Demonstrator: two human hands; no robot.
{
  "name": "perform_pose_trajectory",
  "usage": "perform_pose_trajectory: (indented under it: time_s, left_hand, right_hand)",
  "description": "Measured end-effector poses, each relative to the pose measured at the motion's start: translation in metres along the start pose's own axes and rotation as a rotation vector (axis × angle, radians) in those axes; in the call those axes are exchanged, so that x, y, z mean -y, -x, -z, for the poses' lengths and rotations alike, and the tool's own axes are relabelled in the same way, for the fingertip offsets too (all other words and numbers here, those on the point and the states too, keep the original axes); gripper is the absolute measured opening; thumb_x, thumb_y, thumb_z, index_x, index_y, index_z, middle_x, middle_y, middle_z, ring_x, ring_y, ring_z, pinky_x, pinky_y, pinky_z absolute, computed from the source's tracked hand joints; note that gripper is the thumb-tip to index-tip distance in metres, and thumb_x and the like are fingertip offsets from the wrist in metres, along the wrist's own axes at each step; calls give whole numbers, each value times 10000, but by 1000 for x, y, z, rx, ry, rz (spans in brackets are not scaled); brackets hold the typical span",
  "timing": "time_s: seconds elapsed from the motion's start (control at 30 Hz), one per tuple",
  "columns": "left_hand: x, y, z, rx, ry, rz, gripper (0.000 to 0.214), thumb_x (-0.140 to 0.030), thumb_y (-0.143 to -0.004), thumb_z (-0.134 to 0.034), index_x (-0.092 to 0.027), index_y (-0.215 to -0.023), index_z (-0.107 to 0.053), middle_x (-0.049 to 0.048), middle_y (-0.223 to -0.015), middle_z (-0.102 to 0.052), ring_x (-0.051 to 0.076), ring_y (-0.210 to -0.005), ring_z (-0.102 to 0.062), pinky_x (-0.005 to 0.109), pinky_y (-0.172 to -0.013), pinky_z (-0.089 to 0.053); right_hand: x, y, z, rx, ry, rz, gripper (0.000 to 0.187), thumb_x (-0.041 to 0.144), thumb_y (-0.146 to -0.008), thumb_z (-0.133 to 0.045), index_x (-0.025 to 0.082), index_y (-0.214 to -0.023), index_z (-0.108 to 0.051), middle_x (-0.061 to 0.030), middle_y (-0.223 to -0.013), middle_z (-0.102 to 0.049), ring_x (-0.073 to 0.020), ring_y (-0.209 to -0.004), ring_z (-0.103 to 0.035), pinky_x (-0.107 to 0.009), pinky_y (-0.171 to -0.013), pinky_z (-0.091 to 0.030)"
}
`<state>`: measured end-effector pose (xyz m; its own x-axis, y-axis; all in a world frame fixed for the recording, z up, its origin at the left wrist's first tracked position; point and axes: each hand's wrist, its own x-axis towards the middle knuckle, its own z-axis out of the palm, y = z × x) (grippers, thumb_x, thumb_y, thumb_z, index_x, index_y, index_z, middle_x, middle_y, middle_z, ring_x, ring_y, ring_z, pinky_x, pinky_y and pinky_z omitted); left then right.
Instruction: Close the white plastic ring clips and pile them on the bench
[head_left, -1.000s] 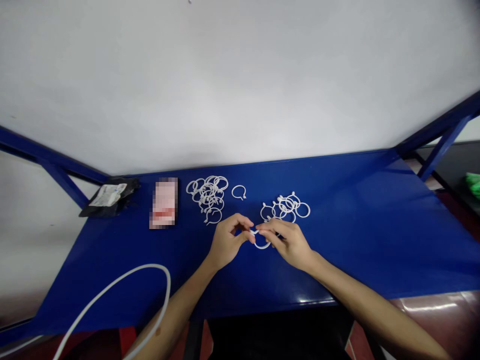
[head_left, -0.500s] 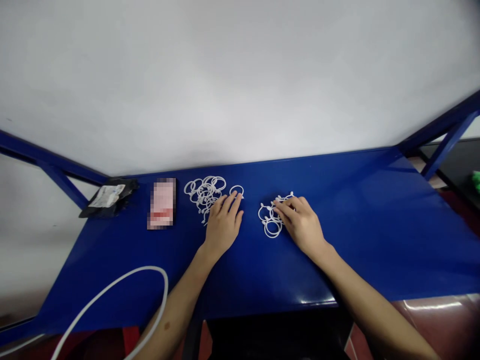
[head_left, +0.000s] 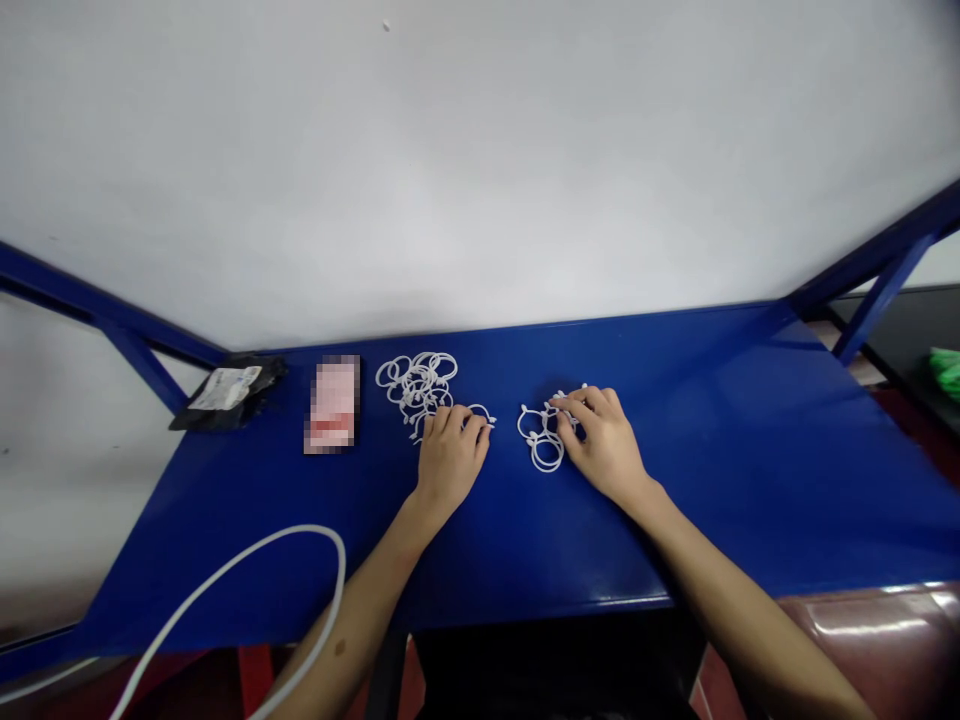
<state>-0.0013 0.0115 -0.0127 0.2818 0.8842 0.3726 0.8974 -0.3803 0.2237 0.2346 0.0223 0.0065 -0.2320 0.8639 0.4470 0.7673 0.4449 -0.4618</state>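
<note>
1. With 12 o'clock taken toward the white wall, the blue table stretched below it, and both hands worked near its middle, well apart from each other.
2. The left hand lay palm down, fingers bent, its fingertips at a single white ring on its 1 o'clock side. Part of that ring was hidden, and I could not tell whether the fingers gripped it or merely rested there.
3. At the left hand's 11 o'clock lay a tangled pile of white rings, overlapping one another, small knobs showing on several; the hand covered the pile's near edge.
4. The right hand curved over a smaller group of white rings at its 9 o'clock. Thumb and forefinger were bent in among them; whether they pinched one could not be told.
5. Toward 9 o'clock from the table's middle lay a pink-and-red rectangular item, too blurred to make out.
6. Farther out, just past 9 o'clock, sat a crumpled black package with a whitish label.
7. Between 7 and 8 o'clock, a white cable looped close to the camera, crossing in front of the left forearm.
</note>
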Motion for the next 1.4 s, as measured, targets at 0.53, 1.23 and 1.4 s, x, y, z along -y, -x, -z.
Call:
perform_pose_trajectory:
  time_s: [0.53,1.23,1.4]
  left_hand:
    - [-12,4,40,410,1006,-142,281,-242,-998,-519,-239,-818,-735,24,-902,-491,133,-820,-538,267,-737,-474]
    - [-15,3,19,189,994,250,345,-530,-869,-682,-185,-873,-694,9,-736,-675,135,-653,-592,250,-639,-457]
    - [-16,4,22,141,949,266,296,-480,-877,-689,-192,-809,-689,-11,-650,-666,132,-603,-593,246,-613,-448]
  right_hand:
    - [31,1,19,792,-895,-158,238,297,-1003,-535,232,-1117,-734,6,-787,-716,-87,-614,-614,-185,-515,-462]
    - [38,17,-7,272,-883,-336,256,415,-946,-632,229,-1081,-745,14,-693,-674,-90,-517,-629,-209,-505,-567]
    - [37,16,-2,291,-778,-197,235,381,-980,-599,236,-1094,-745,-8,-758,-702,-97,-566,-625,-213,-517,-534]
